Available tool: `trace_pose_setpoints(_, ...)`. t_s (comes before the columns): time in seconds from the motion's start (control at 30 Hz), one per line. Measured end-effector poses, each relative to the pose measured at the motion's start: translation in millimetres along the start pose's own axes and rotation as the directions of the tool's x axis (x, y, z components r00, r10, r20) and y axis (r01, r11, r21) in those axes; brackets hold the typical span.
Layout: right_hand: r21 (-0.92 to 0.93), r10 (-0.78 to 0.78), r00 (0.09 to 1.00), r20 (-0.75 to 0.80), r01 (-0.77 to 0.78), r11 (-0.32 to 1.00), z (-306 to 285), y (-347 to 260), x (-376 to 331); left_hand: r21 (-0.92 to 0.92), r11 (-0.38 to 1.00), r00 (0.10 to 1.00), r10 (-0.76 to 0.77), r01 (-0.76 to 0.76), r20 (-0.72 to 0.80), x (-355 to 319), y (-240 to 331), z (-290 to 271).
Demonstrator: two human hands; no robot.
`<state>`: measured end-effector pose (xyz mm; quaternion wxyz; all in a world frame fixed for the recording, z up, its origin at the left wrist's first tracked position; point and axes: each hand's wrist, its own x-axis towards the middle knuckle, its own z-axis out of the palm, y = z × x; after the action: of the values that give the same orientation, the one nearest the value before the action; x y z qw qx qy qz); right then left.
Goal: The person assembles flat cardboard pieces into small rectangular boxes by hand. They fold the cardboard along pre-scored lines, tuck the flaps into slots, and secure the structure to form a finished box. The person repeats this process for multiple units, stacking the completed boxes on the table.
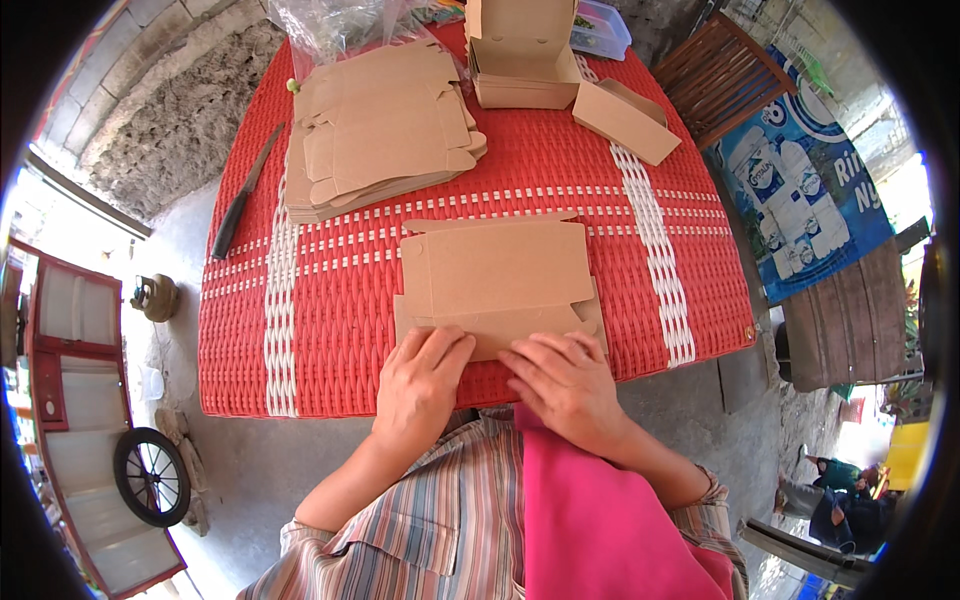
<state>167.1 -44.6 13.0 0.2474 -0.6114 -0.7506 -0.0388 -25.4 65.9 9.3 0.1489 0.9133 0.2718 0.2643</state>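
Flat carton (497,270) before stack (385,130)

Bench: red woven top (520,180) with white stripes.
Floor: grey concrete (250,460), daylit.
Wall: rough stone (170,120) at upper left.
Cart: red frame (70,400) with a spoked wheel (152,477) at left.
Right side: brown slatted chair (725,85), blue printed banner (805,190).

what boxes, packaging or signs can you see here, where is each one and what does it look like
Flat box blank: near table edge, under both hands, brown card.
Stack of blanks: far left, brown, flat.
Folded boxes: far middle, brown, open.
Small box: right of those, brown.
Banner: right of table, blue, pictured white bottles.
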Motion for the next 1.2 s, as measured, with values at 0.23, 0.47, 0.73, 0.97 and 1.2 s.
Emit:
trace_pose_setpoints(0.23,0.000,-0.035,0.999,0.041,0.035,0.999,2,-6,-2,0.038,0.997,0.991,0.060,-0.064,0.117,-16,16,-15)
trace_pose_setpoints(0.47,0.000,-0.036,0.997,0.065,0.036,0.999,6,-4,1,0.090,0.994,0.985,0.050,-0.065,0.167,-15,17,-15)
trace_pose_setpoints(0.73,-0.014,0.035,0.999,0.001,-0.035,0.999,-9,15,-10,0.159,0.987,0.986,-0.013,-0.013,0.163,-26,6,-27)
trace_pose_setpoints(0.97,0.006,0.086,0.993,-0.081,-0.086,0.996,-24,36,-27,0.142,0.990,0.992,-0.012,-0.005,0.123,-33,-2,-33)
trace_pose_setpoints(1.2,0.008,0.313,0.939,-0.145,-0.315,0.949,-28,42,-37,-0.041,0.949,0.942,-0.315,0.313,-0.112,-33,-2,-22)
